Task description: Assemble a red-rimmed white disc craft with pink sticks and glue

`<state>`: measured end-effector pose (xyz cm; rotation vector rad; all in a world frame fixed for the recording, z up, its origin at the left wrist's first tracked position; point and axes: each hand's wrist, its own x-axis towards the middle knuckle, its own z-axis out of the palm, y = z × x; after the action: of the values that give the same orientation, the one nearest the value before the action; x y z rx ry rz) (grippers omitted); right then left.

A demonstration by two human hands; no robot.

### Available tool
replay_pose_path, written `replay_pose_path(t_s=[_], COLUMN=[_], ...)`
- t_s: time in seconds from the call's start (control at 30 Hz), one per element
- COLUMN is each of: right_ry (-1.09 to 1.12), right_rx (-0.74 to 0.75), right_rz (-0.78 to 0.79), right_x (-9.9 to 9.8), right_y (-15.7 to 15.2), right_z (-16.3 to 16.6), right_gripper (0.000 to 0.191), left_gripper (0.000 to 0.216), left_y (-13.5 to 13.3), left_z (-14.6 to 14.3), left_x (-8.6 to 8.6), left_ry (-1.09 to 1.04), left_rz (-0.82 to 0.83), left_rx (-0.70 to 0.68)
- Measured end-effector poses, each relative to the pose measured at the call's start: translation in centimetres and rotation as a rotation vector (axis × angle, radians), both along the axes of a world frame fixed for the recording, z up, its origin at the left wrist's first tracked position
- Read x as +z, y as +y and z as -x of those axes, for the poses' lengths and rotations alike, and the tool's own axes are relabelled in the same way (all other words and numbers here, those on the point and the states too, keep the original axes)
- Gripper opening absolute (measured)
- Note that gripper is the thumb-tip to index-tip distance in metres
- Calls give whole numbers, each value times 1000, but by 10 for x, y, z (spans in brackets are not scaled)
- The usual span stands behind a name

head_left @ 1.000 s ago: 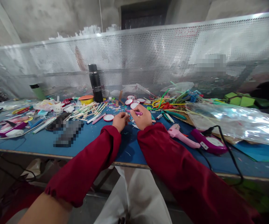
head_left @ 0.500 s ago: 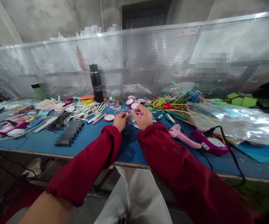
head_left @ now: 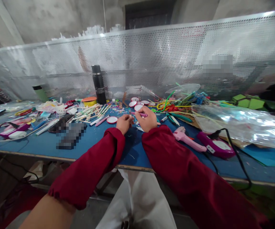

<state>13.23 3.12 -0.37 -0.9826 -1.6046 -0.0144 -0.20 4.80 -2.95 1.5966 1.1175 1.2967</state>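
My right hand (head_left: 149,121) is closed round a slim purple marker (head_left: 144,114), whose tip points left toward my other hand. Just left of it, my left hand (head_left: 124,124) is pinched shut at the fingertips; whatever lies between them is too small to make out. Both hands are low over the blue tabletop (head_left: 89,144). A round white lid with a red rim (head_left: 112,120) lies beside my left hand, and another white lid (head_left: 138,108) is behind my hands. A pink marker (head_left: 101,121) rests further left. Right of my right hand are teal-handled pliers (head_left: 180,117).
A pink glue gun (head_left: 188,140) and a purple corded device (head_left: 216,147) lie at right, near clear plastic bags (head_left: 242,124). A black bottle (head_left: 99,86) stands at the back before a perforated metal screen (head_left: 151,60). Left are a phone (head_left: 72,136) and many paper sticks (head_left: 92,112).
Almost nothing differs. The view has shifted very slightly, and both hands keep the same place and grip, with the purple marker still in my right hand.
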Motion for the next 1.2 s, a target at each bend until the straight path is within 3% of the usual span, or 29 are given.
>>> replay_pose_path(t_s=[0.57, 1.2], right_ry=[11, 21], right_rx=[-42, 21], right_rz=[5, 16], right_x=[2, 1], right_y=[-2, 0], right_z=[0, -1], right_gripper=[19, 16], left_gripper=[25, 23], left_y=[2, 2], left_z=[1, 0], left_x=[0, 0], left_ry=[26, -15], left_rz=[-30, 5], left_rx=[4, -18])
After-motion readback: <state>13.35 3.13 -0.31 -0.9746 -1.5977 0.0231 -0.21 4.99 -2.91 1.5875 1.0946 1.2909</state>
